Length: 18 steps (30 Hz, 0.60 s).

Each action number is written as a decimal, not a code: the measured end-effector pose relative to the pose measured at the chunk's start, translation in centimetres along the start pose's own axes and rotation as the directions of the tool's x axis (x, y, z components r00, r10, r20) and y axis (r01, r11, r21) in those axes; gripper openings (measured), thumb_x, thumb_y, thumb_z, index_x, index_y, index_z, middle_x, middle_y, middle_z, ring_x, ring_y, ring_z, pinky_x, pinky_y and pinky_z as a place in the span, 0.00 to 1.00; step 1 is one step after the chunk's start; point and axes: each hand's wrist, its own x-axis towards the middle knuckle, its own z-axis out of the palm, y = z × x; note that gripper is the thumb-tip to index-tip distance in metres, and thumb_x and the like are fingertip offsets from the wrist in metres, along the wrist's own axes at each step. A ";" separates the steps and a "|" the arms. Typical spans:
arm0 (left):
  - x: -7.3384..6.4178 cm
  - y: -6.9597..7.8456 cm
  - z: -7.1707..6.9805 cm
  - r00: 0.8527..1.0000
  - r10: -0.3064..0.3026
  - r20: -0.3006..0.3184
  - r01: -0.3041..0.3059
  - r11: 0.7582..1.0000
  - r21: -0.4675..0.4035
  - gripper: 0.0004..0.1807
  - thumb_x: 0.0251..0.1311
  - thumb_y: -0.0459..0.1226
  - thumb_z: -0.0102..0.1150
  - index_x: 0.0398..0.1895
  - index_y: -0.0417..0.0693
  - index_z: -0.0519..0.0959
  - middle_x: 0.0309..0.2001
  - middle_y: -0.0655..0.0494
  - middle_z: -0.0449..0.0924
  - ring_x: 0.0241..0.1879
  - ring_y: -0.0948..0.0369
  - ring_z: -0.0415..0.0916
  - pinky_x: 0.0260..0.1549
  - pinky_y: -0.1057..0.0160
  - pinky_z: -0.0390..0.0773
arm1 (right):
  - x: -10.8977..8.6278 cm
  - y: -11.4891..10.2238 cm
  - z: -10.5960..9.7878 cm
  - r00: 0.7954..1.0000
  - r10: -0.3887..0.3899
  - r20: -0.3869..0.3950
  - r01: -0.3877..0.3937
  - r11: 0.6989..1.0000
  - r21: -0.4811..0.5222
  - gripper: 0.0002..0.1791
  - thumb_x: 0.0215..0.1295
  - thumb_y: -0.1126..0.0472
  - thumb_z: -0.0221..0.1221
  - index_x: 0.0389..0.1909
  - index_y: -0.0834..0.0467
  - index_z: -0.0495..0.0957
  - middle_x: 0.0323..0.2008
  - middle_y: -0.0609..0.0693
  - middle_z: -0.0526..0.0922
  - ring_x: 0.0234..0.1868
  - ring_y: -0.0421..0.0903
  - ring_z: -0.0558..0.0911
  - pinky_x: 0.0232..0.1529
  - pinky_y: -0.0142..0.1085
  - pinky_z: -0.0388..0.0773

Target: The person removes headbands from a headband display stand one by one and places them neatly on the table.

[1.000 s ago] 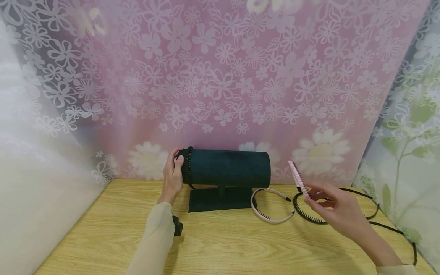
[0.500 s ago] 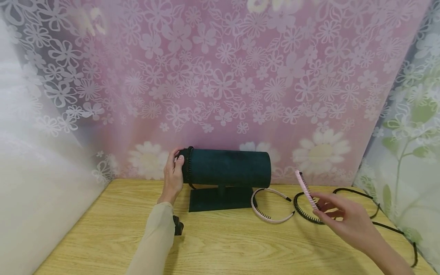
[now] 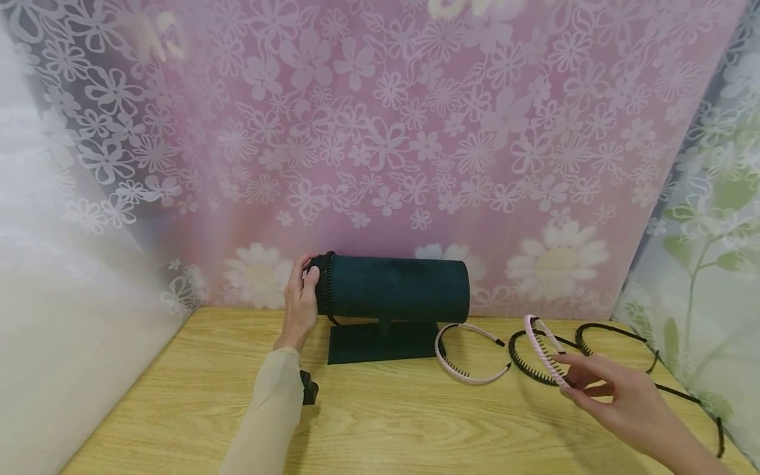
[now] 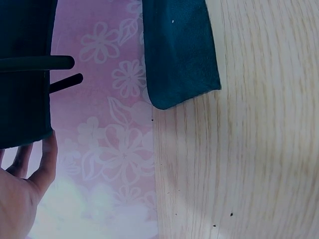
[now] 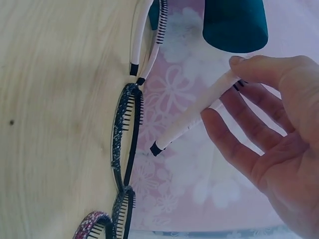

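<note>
A dark teal velvet roll point(image 3: 400, 290) lies level on its stand, whose flat base point(image 3: 356, 344) rests on the table. My left hand point(image 3: 299, 307) grips the roll's left end, thumb in front. Close by that hand, a black toothed headband point(image 3: 328, 284) sits around the roll; its two black ends point(image 4: 67, 82) stick out below in the left wrist view. To the right, my right hand point(image 3: 620, 396) pinches a pink toothed headband point(image 3: 539, 349) between thumb and fingers, raised over the table. In the right wrist view, one black-tipped end of this headband point(image 5: 184, 122) points away from the fingers.
Another pink headband point(image 3: 439, 353) lies right of the base. Beside it are a black headband point(image 3: 530, 374) and one more black headband point(image 3: 611, 326) farther right. A red-speckled headband point(image 5: 92, 218) shows in the right wrist view. Floral curtains point(image 3: 386, 145) enclose the wooden table point(image 3: 380, 422).
My right hand has moved right and down with the pink headband, which has turned so that its loop shows more. The left hand has stayed on the roll's end.
</note>
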 end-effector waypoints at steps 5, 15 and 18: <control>0.2 -0.7 0.1 1.000 0.002 -0.003 -0.002 1.000 0.001 0.23 0.80 0.48 0.39 0.72 0.54 0.69 0.69 0.52 0.70 0.68 0.52 0.68 0.72 0.44 0.64 | -0.8 0.3 0.0 0.999 -0.002 0.051 0.003 1.000 -0.023 0.30 0.44 0.77 0.74 0.51 0.56 0.84 0.30 0.34 0.84 0.31 0.26 0.81 0.28 0.18 0.76; 0.2 -0.6 0.2 1.000 -0.005 -0.006 0.005 1.000 -0.021 0.23 0.81 0.46 0.39 0.72 0.52 0.69 0.69 0.50 0.70 0.69 0.51 0.66 0.75 0.45 0.60 | -2.4 1.7 -0.6 0.960 -0.058 0.275 0.070 0.997 -0.037 0.29 0.47 0.73 0.74 0.52 0.52 0.83 0.30 0.33 0.82 0.31 0.24 0.78 0.25 0.25 0.77; 0.1 -0.1 0.1 1.000 -0.013 0.003 0.013 0.999 -0.033 0.23 0.81 0.43 0.38 0.73 0.49 0.68 0.70 0.46 0.69 0.70 0.48 0.65 0.76 0.44 0.58 | -2.8 2.2 -0.7 0.938 -0.096 0.334 0.108 0.994 -0.016 0.27 0.48 0.72 0.74 0.51 0.54 0.83 0.30 0.34 0.83 0.31 0.24 0.76 0.24 0.26 0.74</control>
